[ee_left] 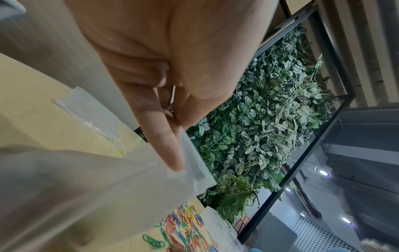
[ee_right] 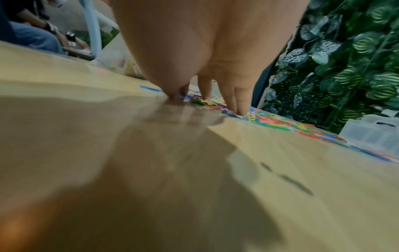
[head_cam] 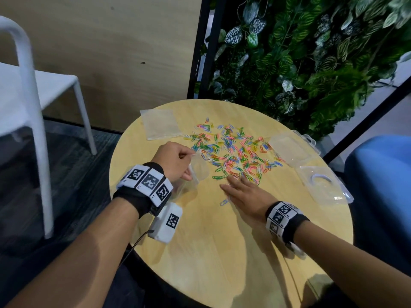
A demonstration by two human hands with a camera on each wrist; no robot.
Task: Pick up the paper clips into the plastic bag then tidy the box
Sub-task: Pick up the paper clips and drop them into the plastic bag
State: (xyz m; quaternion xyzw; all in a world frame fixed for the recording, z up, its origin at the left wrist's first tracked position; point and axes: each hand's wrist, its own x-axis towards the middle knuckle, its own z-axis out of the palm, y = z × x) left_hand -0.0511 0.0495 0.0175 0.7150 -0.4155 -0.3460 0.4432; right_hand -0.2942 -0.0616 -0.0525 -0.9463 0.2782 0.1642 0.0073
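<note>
Several coloured paper clips (head_cam: 231, 150) lie scattered over the middle of the round wooden table (head_cam: 222, 252). My left hand (head_cam: 186, 165) pinches the mouth of a clear plastic bag (head_cam: 198, 172) and holds it just left of the pile; in the left wrist view the thumb and fingers (ee_left: 170, 145) grip the bag (ee_left: 108, 187) at its rim. My right hand (head_cam: 233, 183) lies flat on the table with straight fingers, and its fingertips (ee_right: 241, 109) touch the near edge of the clips (ee_right: 276, 122). One blue clip (head_cam: 224, 202) lies by its thumb.
An open clear plastic box (head_cam: 289, 147) with its lid part (head_cam: 322, 185) lies at the table's right edge. A second flat plastic bag (head_cam: 160, 123) lies at the back left. A white chair (head_cam: 33, 96) stands left and a plant wall (head_cam: 311, 52) behind.
</note>
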